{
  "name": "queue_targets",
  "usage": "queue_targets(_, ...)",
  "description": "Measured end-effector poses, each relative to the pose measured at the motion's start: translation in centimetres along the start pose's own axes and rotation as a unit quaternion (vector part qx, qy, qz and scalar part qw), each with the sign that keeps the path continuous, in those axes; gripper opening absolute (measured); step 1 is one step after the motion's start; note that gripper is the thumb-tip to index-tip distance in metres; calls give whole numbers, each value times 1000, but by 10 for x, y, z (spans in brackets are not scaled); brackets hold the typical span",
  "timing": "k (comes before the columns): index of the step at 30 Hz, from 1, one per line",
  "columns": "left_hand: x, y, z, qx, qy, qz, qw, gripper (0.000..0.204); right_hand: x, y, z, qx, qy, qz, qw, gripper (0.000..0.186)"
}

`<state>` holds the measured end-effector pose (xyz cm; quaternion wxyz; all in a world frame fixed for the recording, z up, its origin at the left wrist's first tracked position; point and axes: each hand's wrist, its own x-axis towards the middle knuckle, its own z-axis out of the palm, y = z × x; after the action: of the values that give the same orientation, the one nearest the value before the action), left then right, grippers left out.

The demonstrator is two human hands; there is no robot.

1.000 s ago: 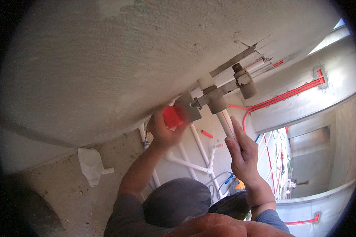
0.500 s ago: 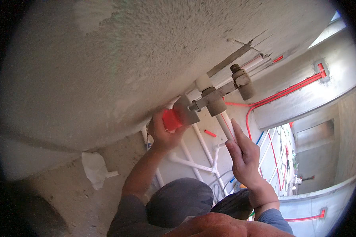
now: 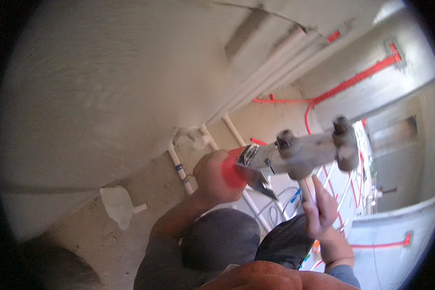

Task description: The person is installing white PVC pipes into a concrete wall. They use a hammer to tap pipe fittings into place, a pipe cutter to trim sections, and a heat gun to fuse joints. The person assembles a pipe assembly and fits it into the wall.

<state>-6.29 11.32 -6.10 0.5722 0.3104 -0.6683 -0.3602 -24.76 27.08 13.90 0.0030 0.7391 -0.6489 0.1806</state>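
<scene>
My left hand (image 3: pixel 215 179) is wrapped around the red handle of a pipe fusion welder (image 3: pixel 270 157). Its grey metal plate points to the right and carries two round heating dies, all blurred by motion. A short white pipe (image 3: pixel 306 187) is in my right hand (image 3: pixel 322 211), fingers closed around it. The pipe's upper end meets the underside of the nearer die; whether it sits inside cannot be made out. Both hands are in front of my knees, with the welder apart from the wall.
A rough grey wall (image 3: pixel 106 96) fills the upper left, with a cut groove (image 3: pixel 246 33). White pipes (image 3: pixel 234 130) run along the floor. Red conduit (image 3: pixel 353 79) crosses the far wall. A whitish bag-like item (image 3: pixel 117 203) lies on the floor at left.
The welder has come away from the wall, moving right and toward me, its plate turning. My right hand and the pipe have moved right and down with it. The view has shifted slightly.
</scene>
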Motion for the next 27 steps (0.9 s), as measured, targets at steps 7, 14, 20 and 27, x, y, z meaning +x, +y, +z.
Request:
queue_targets(7,4,10,98,126,-193,-299,926,66,-5,101,35,303,-51,348,886,31)
queue_targets(14,-14,-78,179,306,-214,-250,893,73,-157,137,-42,269,34,390,880,47)
queue_targets(20,-52,-65,340,188,-349,-153,905,77,-275,203,24,446,196,493,720,51)
queue_targets(27,-121,-71,496,191,-425,-194,863,65,-304,207,57,500,206,547,640,47)
